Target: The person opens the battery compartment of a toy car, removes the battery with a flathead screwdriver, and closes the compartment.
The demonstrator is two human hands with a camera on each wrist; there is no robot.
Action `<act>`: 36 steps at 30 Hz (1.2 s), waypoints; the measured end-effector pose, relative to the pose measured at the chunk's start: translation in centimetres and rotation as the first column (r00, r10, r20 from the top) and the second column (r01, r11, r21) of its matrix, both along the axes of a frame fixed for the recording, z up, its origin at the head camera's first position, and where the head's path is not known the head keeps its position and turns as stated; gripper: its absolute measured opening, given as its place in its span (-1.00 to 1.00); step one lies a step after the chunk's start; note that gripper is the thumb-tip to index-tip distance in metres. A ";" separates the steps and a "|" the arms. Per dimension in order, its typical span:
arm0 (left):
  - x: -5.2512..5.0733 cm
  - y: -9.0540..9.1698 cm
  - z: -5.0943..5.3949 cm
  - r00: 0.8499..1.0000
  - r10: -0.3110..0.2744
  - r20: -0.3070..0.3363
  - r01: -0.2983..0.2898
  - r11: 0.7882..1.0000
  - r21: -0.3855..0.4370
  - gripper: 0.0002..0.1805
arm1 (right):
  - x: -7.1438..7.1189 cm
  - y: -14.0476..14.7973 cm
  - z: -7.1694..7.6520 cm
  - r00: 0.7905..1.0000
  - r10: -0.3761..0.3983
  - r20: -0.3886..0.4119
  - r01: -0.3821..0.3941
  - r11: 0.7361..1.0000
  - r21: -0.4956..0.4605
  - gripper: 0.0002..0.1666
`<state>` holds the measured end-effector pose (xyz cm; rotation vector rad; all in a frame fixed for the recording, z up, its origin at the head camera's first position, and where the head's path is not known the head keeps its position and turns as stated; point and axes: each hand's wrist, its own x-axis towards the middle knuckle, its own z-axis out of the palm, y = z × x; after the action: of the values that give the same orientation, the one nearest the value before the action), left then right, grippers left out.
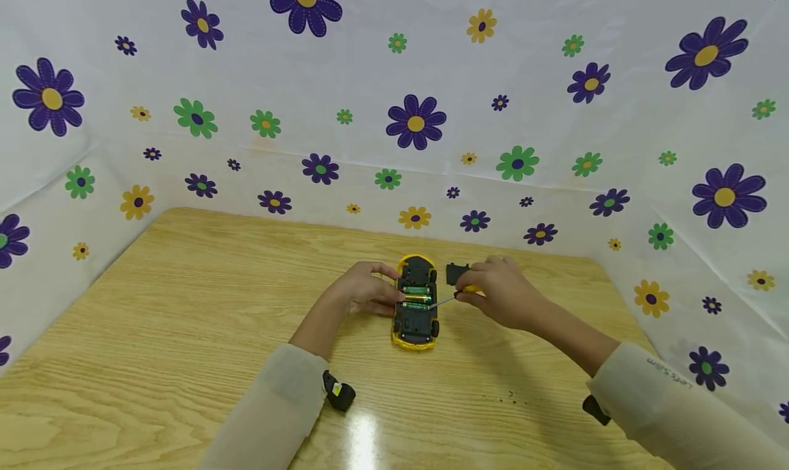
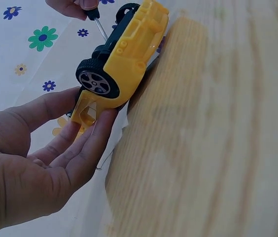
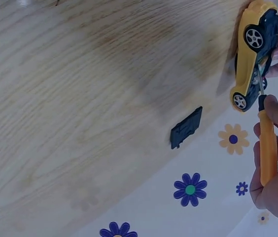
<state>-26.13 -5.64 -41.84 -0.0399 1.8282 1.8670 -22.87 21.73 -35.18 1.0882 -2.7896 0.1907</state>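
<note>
a yellow toy car is wheels-up at the wooden table, toward its far side; whether it is slightly raised is hard to tell. in its dark underside three batteries lie side by side in an uncovered compartment. the left hand is clamped on the car's left side, thumb and fingers pinching the body. the right hand has its fingers closed round the orange handle of a screwdriver — its shaft slants down to the right end of the nearest battery, contact unclear. a black cover lies beside the car, near the right hand. beyond — a white flowered cloth.
</note>
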 end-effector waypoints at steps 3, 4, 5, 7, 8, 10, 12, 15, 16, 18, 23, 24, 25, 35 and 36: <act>-0.1 0.1 0.0 1.000 0.000 0.001 0.000 1.000 -0.002 -0.49 | 0.1 -0.5 0.4 1.000 -0.002 -0.020 0.003 0.999 0.039 -0.92; -0.1 0.1 0.0 1.000 0.000 0.001 0.001 1.000 -0.004 -0.49 | 0.1 -0.7 0.6 1.000 -0.001 -0.029 0.003 0.998 0.057 -0.92; -0.1 0.1 0.0 1.000 0.000 0.000 0.000 1.000 -0.005 -0.49 | 0.2 -0.9 0.7 0.999 0.000 -0.037 0.002 0.997 0.074 -0.93; -0.1 0.1 0.0 1.000 -0.001 -0.001 0.001 1.000 -0.004 -0.49 | 0.2 -1.3 1.0 0.998 0.003 -0.056 0.003 0.994 0.112 -0.94; -0.1 0.2 0.0 1.000 -0.001 -0.002 0.001 1.000 -0.004 -0.48 | 0.2 -1.5 1.1 0.998 0.005 -0.064 0.004 0.991 0.136 -0.94; -0.1 0.2 0.1 1.000 -0.003 -0.002 0.003 1.000 -0.001 -0.48 | 0.2 -1.9 1.5 0.997 0.008 -0.073 0.005 0.984 0.179 -0.95; -0.1 0.2 0.1 1.000 -0.009 -0.004 0.009 1.000 0.001 -0.47 | 0.2 -2.3 1.7 0.997 0.011 -0.076 0.005 0.978 0.209 -0.94; -0.1 0.3 -0.1 1.000 -0.019 -0.012 0.019 1.000 0.002 -0.47 | 0.3 -2.8 2.0 0.995 0.022 -0.092 0.001 0.969 0.248 -0.93; -0.1 0.3 -0.1 1.000 -0.022 -0.013 0.022 1.000 0.004 -0.47 | 0.3 -3.0 2.0 0.994 0.027 -0.102 0.000 0.965 0.261 -0.92; -0.1 0.4 -0.1 1.000 -0.026 -0.016 0.026 1.000 0.004 -0.47 | 0.3 -3.3 2.0 0.990 0.043 -0.135 -0.001 0.956 0.293 -0.91; 0.0 0.4 0.0 1.000 -0.023 -0.014 0.023 1.000 0.002 -0.47 | 0.4 -3.9 1.9 0.976 0.069 -0.204 0.011 0.930 0.368 -0.88; -0.1 0.4 0.0 1.000 -0.021 -0.014 0.021 1.000 0.003 -0.47 | 0.4 -4.0 1.8 0.974 0.073 -0.213 0.014 0.925 0.381 -0.87; -0.1 0.3 0.0 1.000 -0.018 -0.014 0.018 1.000 0.004 -0.47 | 0.4 -4.1 1.8 0.972 0.076 -0.222 0.018 0.920 0.392 -0.86; -0.1 0.1 -0.2 0.999 -0.033 -0.008 0.033 0.999 0.011 -0.44 | 0.4 -2.9 0.5 0.952 0.089 -0.293 0.011 0.946 0.323 -0.90; -0.2 0.1 -0.2 0.999 -0.035 -0.008 0.035 0.999 0.012 -0.45 | 0.4 -2.7 0.4 0.950 0.089 -0.298 0.007 0.952 0.305 -0.91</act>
<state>-26.31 -5.54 -42.06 0.0032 1.8117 1.8566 -22.51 19.07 -34.82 1.1250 -2.5637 -0.3866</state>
